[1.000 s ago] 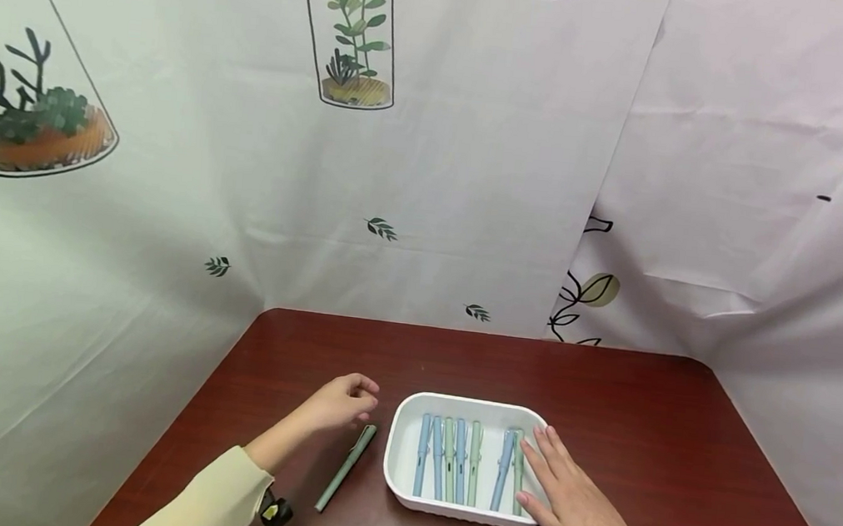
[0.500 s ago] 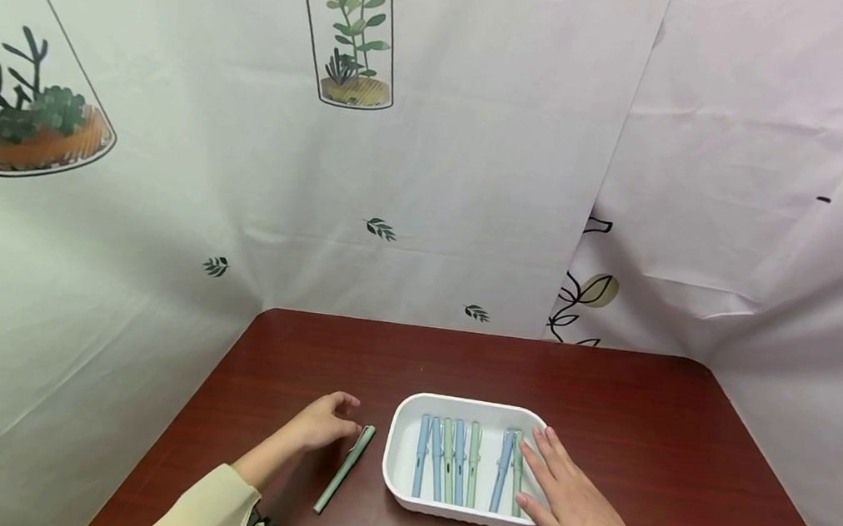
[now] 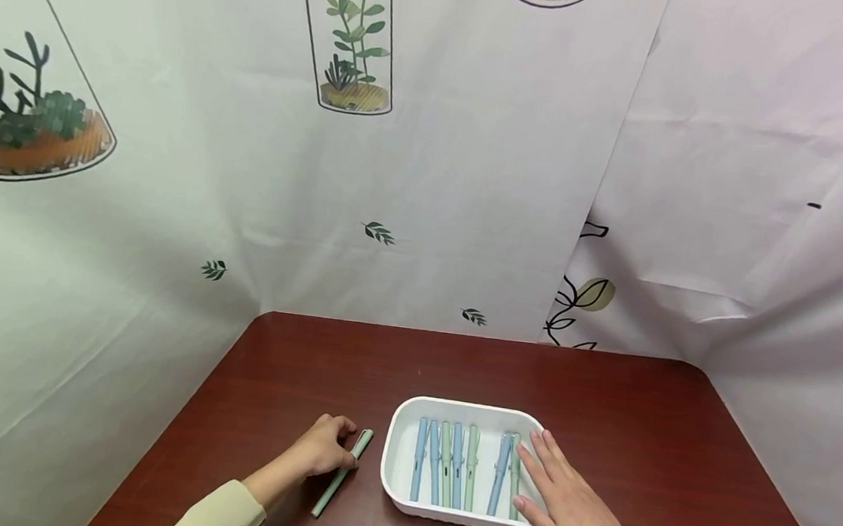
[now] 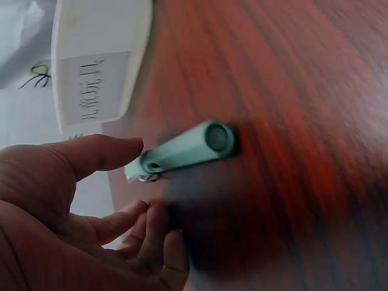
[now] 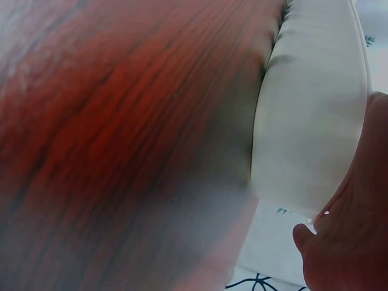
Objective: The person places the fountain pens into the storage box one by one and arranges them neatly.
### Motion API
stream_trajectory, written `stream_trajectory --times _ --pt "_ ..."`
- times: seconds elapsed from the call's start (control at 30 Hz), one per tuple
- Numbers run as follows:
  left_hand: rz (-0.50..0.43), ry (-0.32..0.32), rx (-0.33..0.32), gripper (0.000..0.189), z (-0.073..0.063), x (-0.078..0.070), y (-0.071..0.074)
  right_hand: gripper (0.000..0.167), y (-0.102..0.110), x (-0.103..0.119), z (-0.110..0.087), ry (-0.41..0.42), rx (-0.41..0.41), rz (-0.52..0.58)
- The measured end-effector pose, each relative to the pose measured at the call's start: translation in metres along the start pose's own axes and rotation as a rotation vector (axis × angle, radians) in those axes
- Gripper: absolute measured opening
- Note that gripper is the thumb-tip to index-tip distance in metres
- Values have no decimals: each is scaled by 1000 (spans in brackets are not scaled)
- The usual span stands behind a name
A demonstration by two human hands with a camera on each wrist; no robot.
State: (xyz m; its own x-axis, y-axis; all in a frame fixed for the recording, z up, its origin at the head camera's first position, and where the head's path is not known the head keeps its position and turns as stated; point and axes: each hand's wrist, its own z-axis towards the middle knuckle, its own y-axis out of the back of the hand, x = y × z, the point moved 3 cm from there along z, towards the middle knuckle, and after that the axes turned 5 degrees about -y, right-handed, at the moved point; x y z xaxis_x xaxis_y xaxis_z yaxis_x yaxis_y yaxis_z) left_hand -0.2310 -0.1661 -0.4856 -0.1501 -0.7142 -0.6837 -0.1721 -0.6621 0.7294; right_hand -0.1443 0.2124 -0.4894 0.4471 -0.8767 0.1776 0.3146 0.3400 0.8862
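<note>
A green capped pen (image 3: 333, 486) lies slanted on the table, left of the white tray (image 3: 388, 452). My left hand (image 3: 324, 447) reaches over its upper half, thumb on the tray side. In the left wrist view, the thumb (image 4: 109, 153) overlaps the far part of the pen (image 4: 193, 148), while the curled fingers sit below with a gap between them and the barrel. My right hand (image 3: 573, 510) rests with straight, spread fingers on the tray's right rim. Inside the tray lie several blue pens (image 3: 418, 459) and green pens (image 3: 471, 468), side by side.
The dark red wooden table (image 3: 605, 396) runs back to a white cloth backdrop (image 3: 474, 176) printed with plants. A label with writing (image 4: 94, 88) is on the tray's side. Between the pens in the tray, a gap separates the right-hand pair from the others.
My left hand has come down and towards me, from beyond the loose pen's upper end to over its upper half. My right hand stays on the tray rim.
</note>
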Motion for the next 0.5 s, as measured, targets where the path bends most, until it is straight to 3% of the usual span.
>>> stream_trajectory --times 0.27,0.37,0.5 --pt "191 -49 8 35 3 3 -6 65 -1 -1 -1 -5 -2 -15" --pt "199 -26 14 31 3 3 -5 64 -1 0 0 -9 7 -8" --pt "144 -26 34 28 2 3 -3 64 -1 1 -1 -15 17 -1"
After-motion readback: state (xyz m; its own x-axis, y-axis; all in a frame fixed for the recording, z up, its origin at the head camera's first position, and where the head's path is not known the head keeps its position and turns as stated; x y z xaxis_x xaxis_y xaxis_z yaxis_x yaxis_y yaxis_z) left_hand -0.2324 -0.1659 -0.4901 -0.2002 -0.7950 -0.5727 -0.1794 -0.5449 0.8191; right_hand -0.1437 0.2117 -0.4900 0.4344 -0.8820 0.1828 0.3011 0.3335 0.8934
